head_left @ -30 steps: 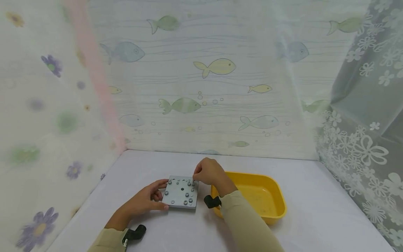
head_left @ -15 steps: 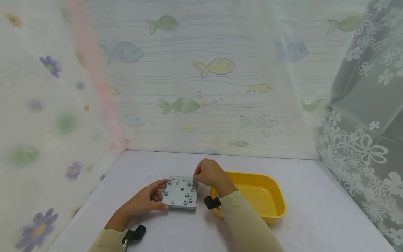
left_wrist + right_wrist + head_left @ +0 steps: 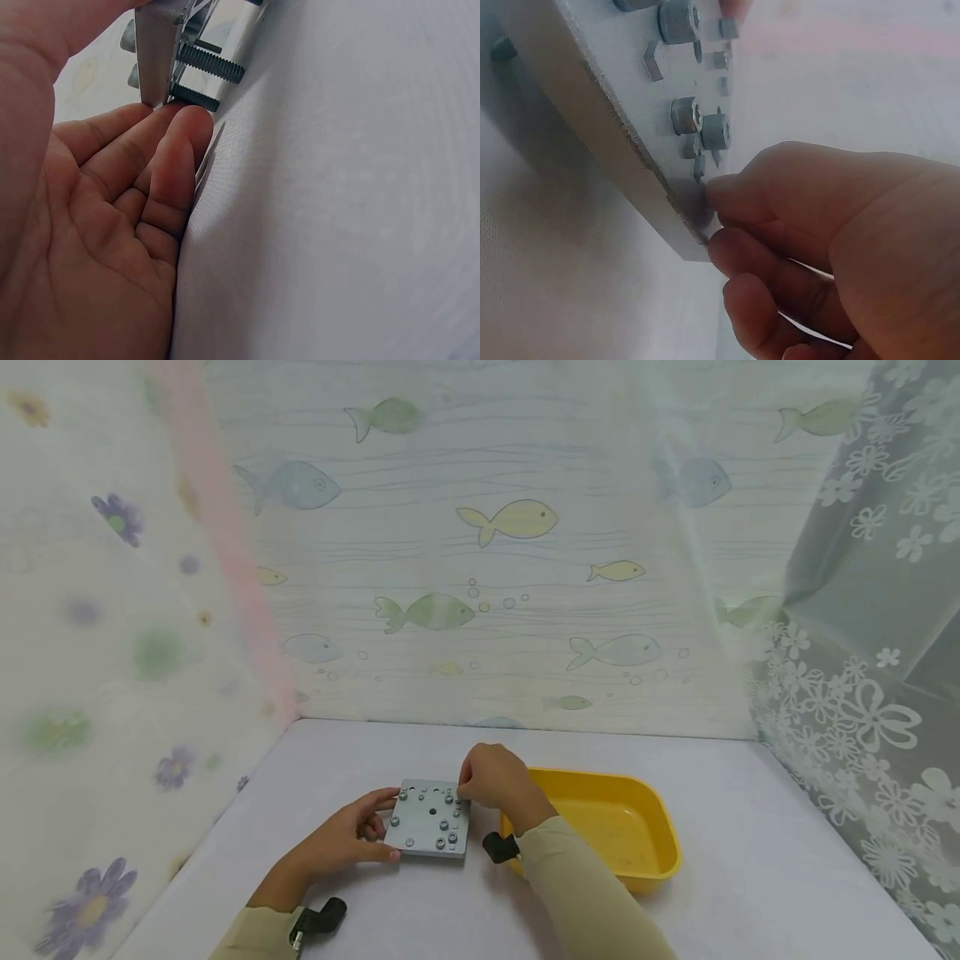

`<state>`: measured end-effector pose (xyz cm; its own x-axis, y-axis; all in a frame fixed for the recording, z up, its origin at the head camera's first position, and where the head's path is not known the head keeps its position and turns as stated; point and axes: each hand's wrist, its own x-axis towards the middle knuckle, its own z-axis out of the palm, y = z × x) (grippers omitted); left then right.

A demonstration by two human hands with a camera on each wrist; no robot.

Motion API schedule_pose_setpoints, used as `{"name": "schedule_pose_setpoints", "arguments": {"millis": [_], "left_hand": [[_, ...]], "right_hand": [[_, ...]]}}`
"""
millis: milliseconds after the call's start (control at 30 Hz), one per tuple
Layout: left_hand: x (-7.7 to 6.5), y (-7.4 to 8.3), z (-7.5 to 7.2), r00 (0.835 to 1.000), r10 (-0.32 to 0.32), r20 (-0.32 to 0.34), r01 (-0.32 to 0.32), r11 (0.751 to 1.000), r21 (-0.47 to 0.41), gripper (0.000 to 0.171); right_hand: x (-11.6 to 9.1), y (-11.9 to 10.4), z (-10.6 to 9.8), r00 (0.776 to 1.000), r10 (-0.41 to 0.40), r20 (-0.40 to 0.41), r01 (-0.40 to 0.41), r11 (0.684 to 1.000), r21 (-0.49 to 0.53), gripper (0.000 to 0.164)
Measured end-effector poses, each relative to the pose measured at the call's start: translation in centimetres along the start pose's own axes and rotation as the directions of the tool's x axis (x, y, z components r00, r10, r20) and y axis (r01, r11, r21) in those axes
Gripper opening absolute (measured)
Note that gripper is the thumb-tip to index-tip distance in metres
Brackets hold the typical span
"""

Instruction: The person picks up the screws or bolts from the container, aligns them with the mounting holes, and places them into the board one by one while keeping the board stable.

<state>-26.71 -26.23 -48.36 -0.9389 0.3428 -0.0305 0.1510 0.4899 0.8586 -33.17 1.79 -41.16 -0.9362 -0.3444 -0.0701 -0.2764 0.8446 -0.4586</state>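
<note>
A silver metal plate with several socket-head bolts stands over the white table. Threaded bolt ends stick out of its underside in the left wrist view. My left hand grips the plate's left side, thumb at the near corner and fingers along the far left edge. At the far right corner, my right hand has thumb and forefinger pinched together on a small bolt, which the fingertips mostly hide. In the right wrist view, the right thumb lies right at the plate's corner, beside other bolts.
A yellow plastic basin stands to the right, partly behind the right forearm. Black wrist cameras are on both sleeves. Patterned curtains enclose the white table at the back and sides.
The right hand has dipped slightly at the plate's far right corner, its fingers still there. The left hand and the plate stay nearly in place; the view shifts a little.
</note>
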Motion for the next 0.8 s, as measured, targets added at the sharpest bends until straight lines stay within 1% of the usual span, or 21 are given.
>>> {"name": "schedule_pose_setpoints", "arguments": {"millis": [167,267,367,500,567,667,800], "left_hand": [[0.1,-0.1,0.0,1.000,-0.001,0.005,0.001,1.000,0.007,0.098],[0.1,0.0,0.0,1.000,-0.006,0.006,0.006,1.000,0.018,0.100],[0.1,0.1,-0.1,1.000,-0.005,0.005,0.004,1.000,0.024,0.102],[0.0,0.1,-0.3,1.000,-0.006,0.001,0.006,0.999,0.037,0.103],[-0.1,0.0,-0.4,1.000,-0.011,-0.002,0.011,0.999,0.046,0.104],[-0.4,-0.1,-0.4,0.999,-0.041,-0.011,0.042,0.998,0.043,0.102],[-0.9,0.4,-0.6,0.990,-0.132,-0.047,0.133,0.990,0.038,0.089]], "right_hand": [[0.0,-0.1,0.0,1.000,-0.002,0.007,0.003,1.000,-0.024,0.011],[-0.1,0.0,-0.2,1.000,-0.023,-0.004,0.023,1.000,-0.010,0.006],[-0.4,0.1,-0.8,0.998,-0.054,-0.021,0.055,0.997,0.059,0.006],[-1.2,0.4,-2.4,0.996,-0.086,-0.023,0.089,0.981,0.175,0.008],[-1.8,0.8,-3.5,0.995,-0.096,-0.019,0.098,0.977,0.189,0.007],[-3.0,1.7,-5.2,0.994,-0.104,-0.021,0.106,0.983,0.147,0.009],[-5.4,4.1,-7.4,0.994,-0.097,-0.055,0.098,0.995,0.016,0.019]]}}
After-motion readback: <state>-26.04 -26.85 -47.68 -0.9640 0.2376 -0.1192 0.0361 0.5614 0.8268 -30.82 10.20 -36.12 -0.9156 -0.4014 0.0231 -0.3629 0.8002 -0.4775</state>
